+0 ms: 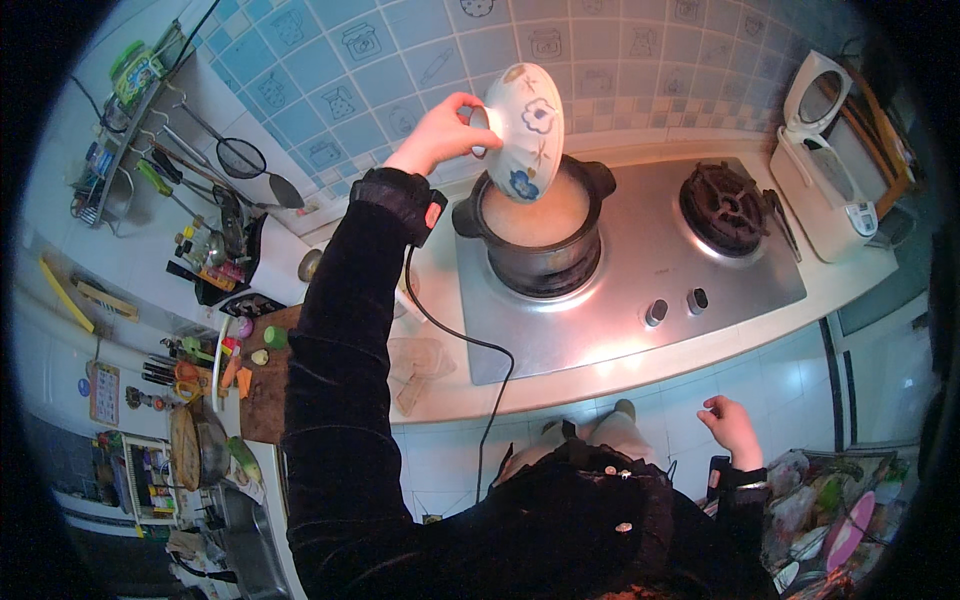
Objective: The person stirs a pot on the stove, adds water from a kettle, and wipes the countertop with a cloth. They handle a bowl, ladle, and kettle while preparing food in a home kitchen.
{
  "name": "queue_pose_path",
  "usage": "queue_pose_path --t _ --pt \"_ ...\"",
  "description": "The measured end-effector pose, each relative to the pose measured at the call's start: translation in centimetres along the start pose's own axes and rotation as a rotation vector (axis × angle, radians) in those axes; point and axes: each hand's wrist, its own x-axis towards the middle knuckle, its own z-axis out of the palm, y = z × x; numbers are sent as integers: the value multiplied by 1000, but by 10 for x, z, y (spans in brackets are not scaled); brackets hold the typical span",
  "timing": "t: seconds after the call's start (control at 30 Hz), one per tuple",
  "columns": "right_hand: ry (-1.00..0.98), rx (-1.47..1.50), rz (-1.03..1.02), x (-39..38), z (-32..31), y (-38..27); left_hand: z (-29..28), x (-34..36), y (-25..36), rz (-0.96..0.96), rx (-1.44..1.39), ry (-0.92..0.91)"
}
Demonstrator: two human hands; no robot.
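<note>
My left hand is closed on the knob of a white lid with blue and brown flowers. The lid is tilted nearly upright over the left rim of a dark two-handled pot. Pale, cloudy liquid shows inside the pot, which stands on the left burner of a steel gas hob. Away from the counter, low at the right, my right hand hangs over the floor with loosely bent fingers. They are apart and hold nothing.
The right burner is bare, beside a white appliance with a raised lid. A cable hangs from my left wrist. Cut vegetables lie on a wooden board at left. Bags and a pink basin sit low at right.
</note>
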Motion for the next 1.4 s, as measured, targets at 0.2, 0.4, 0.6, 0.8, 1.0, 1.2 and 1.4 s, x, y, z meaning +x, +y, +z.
queue_pose_path --t 0.2,0.4,0.6,0.8,1.0,1.2,1.4 --pt "-53 -1 -110 18 -2 -52 21 2 5 78 607 -88" --pt "-155 -13 -234 36 0 -86 43 -7 -5 45 968 -249" --pt "-165 -16 -229 50 -4 -65 59 -6 -18 -41 1041 -318" --pt "-196 -29 -216 61 -10 -53 47 -7 -45 12 823 -254" --pt "-245 -67 -261 73 -7 -65 41 -26 -68 120 421 -147" --pt "-277 -42 -344 84 -2 -82 46 -45 -75 31 27 -37" --pt "-306 -110 -364 92 -1 -108 53 -65 -76 -88 -333 17"
